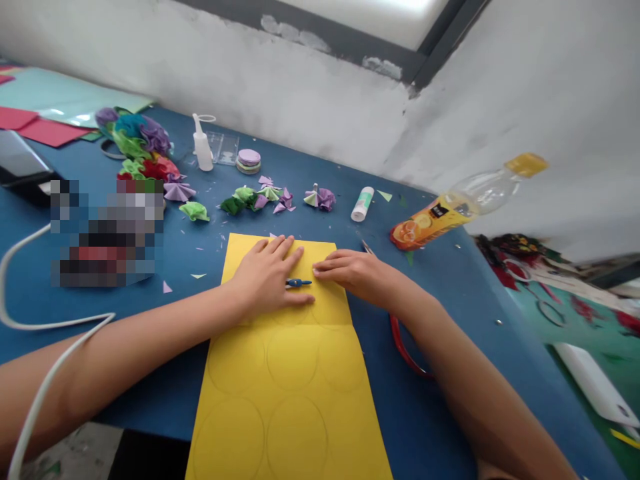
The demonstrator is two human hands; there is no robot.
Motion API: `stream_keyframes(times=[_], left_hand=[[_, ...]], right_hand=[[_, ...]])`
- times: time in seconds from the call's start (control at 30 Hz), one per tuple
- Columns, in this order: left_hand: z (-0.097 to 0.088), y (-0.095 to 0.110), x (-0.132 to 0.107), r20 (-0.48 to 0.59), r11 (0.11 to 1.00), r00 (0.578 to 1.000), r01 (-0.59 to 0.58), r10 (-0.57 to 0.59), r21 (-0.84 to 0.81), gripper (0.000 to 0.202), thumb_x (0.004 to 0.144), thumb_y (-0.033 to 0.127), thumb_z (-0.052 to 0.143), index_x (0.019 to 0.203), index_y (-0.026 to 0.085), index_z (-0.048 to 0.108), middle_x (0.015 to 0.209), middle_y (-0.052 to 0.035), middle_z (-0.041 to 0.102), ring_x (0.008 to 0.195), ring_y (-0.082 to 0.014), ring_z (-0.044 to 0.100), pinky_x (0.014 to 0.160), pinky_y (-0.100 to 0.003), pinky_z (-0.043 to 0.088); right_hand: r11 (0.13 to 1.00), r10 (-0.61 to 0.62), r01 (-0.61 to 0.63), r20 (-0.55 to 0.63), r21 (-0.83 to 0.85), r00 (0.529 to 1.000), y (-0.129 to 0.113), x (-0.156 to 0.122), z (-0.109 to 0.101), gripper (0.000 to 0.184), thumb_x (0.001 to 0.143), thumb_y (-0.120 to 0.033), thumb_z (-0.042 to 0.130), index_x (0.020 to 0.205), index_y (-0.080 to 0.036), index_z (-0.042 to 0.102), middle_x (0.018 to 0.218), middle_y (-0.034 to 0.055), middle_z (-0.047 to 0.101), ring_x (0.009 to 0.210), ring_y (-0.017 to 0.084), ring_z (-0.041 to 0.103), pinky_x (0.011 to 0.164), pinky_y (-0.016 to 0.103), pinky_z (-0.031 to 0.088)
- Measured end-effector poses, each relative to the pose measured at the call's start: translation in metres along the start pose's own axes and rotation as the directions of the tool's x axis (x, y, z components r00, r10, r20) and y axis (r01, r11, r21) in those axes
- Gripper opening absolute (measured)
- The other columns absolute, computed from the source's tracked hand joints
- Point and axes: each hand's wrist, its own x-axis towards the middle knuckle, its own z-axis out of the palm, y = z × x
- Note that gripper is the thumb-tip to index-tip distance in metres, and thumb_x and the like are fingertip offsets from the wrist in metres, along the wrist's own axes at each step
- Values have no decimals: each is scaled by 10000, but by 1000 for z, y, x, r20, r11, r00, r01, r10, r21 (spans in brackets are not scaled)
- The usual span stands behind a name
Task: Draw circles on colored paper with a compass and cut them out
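A long yellow sheet of paper (pixel 280 427) with a crease across it and several pencil-drawn circles lies on the blue table. My left hand (pixel 265 273) rests flat on its upper part, fingers spread. Between my left thumb and forefinger lies a blue drawing compass (pixel 299 283), partly hidden by the palm. Over the sheet's upper right edge is my right hand (pixel 353 270), its fingertips pressed together close to the compass tip. Whatever is in those fingers is too small to make out. Red-handled scissors (pixel 400 343) lie partly hidden beneath my right forearm.
Behind the sheet are crumpled paper flowers (pixel 245 199), a glue stick (pixel 363 204) and a white squeeze bottle (pixel 203 148). An orange-labelled drink bottle (pixel 445 210) stands at right. A white cable (pixel 47 327) crosses my left arm. Paper scraps dot the blue table (pixel 185 300).
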Motion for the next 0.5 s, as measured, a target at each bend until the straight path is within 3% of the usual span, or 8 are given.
stream_keyframes(times=[0.07,0.23,0.37,0.5], left_hand=[[1,0,0,-6,1000,1000,-1,1,2,888,803,775,370,1435,153,397,1538,-139,322,1421,-330,270,1135,-411,236],[2,-1,0,-9,1000,1000,-5,5,0,878,808,767,371,1433,151,399,1536,-145,322,1419,-333,275,1135,-425,234],[1,0,0,-5,1000,1000,-4,3,-9,883,812,763,372,1441,142,386,1538,-146,317,1423,-334,264,1139,-423,226],[0,0,-1,1,1000,1000,-4,4,-4,872,820,752,374,1441,141,386,1537,-146,321,1420,-334,269,1136,-422,226]], right_hand=[[1000,-14,13,32,21,999,-1,1,0,339,922,-73,423,954,-183,742,983,61,751,949,170,663,847,289,529],[1000,-6,6,-32,8,999,-2,-1,1,297,914,-77,464,1000,-165,735,1020,69,746,954,182,668,836,288,535],[1000,-20,20,24,-3,1000,2,-3,2,328,891,-31,471,964,-193,747,971,42,756,934,167,685,834,270,539],[999,-39,37,-69,-31,997,3,-1,3,288,914,-85,477,981,-173,743,1016,67,747,979,186,676,873,293,535]])
